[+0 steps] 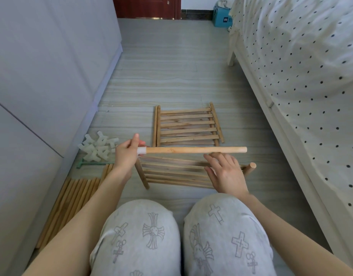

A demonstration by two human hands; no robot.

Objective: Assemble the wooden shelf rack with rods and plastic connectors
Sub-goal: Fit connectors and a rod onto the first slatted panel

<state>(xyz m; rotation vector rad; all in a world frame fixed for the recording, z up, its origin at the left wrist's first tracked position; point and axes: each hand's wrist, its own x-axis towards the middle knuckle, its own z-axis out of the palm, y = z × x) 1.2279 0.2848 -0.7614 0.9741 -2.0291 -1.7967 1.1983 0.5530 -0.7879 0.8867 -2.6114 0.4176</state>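
My left hand (127, 154) grasps the rod (195, 150) at its capped end — its long axis runs level toward frame right, mid-frame — above the slatted shelf (171, 172), where my released right hand (224, 172) sits nearer.

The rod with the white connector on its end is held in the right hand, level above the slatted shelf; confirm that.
Wrong hand. The head view shows the left hand gripping the rod at its white connector end, level above the slatted shelf. The right hand is open, fingers spread below the rod.
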